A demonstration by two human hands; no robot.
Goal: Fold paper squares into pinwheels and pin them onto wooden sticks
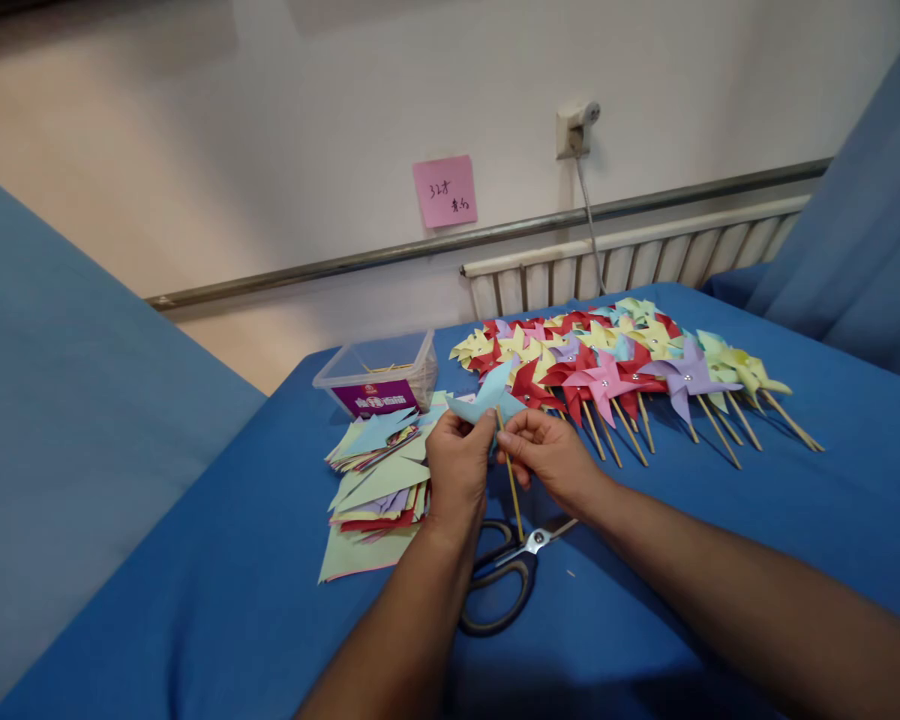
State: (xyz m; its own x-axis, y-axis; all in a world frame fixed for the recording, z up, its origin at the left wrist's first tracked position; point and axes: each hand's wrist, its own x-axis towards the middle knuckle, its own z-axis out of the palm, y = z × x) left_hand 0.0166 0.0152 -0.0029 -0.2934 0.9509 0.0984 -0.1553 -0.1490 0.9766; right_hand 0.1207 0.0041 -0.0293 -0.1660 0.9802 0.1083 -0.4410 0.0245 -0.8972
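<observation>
A light blue paper pinwheel (489, 393) on a thin wooden stick (511, 490) is held up over the table. My left hand (459, 465) is closed, pinching the pinwheel where paper and stick meet. From the other side, the curled fingers of my right hand (544, 455) close on the upper stick; the exact contact of the fingertips is partly hidden. Below my hands lie dark-handled scissors (529, 560), and the stick's lower end reaches down toward their pivot. Left of my left hand sits a stack of cut coloured paper sheets (379, 490).
Many finished pinwheels (604, 382) in several colours lie at the back right, sticks pointing toward me. A clear plastic box (379, 365) with sticks stands behind the paper stack. Blue cloth (720, 560) covers the table. A radiator (630, 262) runs along the wall behind.
</observation>
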